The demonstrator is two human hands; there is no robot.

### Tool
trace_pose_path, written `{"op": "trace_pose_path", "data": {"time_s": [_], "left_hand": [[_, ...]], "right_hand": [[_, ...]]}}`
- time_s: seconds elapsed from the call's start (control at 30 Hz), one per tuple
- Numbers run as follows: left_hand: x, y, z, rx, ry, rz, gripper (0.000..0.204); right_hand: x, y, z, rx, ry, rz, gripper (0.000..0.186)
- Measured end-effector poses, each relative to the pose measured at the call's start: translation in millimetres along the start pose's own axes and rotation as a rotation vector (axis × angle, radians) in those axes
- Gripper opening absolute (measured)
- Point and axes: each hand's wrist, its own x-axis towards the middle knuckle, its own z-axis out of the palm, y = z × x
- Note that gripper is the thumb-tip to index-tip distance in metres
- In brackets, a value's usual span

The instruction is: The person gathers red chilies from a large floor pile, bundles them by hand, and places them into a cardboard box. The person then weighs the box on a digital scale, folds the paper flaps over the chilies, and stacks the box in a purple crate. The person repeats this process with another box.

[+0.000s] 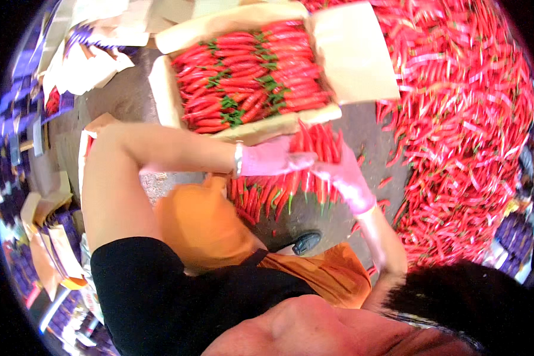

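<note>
My left hand [279, 155] and my right hand [347, 178], both in pink gloves, are closed around a bunch of red chillies [319, 141] just below an open cardboard box [166, 41]. In the box, red chillies [237, 62] lie in packed rows with green stems between them. More red chillies [255, 196] hang or lie in a row under my hands, green tips pointing down; I cannot tell what supports them.
A big heap of loose red chillies [457, 130] covers the right side of the floor [115, 89]. Crumpled paper [71, 68], cartons [47, 225] and purple packaging [24, 267] are at the left. Orange cloth [196, 225] and a dark shoe [305, 243] are near my body.
</note>
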Motion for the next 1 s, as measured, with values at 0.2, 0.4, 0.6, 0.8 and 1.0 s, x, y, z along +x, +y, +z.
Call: {"op": "trace_pose_path", "data": {"time_s": [0.2,0.4,0.6,0.8,1.0], "left_hand": [[-108,16,-62,-0.505,0.875,0.080,0.046],[-101,-15,-115,-1.085,1.219,0.250,0.040],[-104,-41,-137,-1.205,1.243,0.217,0.039],[-131,-89,-130,-0.527,1.123,0.406,0.030],[-156,-76,-107,-1.137,0.784,0.455,0.013]], "right_hand": [[205,-102,136,-1.248,-0.480,-0.316,0.086],[347,-59,226,-1.548,-0.913,-0.067,0.076],[378,-43,236,-1.743,-0.811,-0.093,0.081],[368,-88,245,-1.926,-0.374,-0.314,0.077],[389,-89,200,-1.545,-0.313,-0.535,0.062]]}}
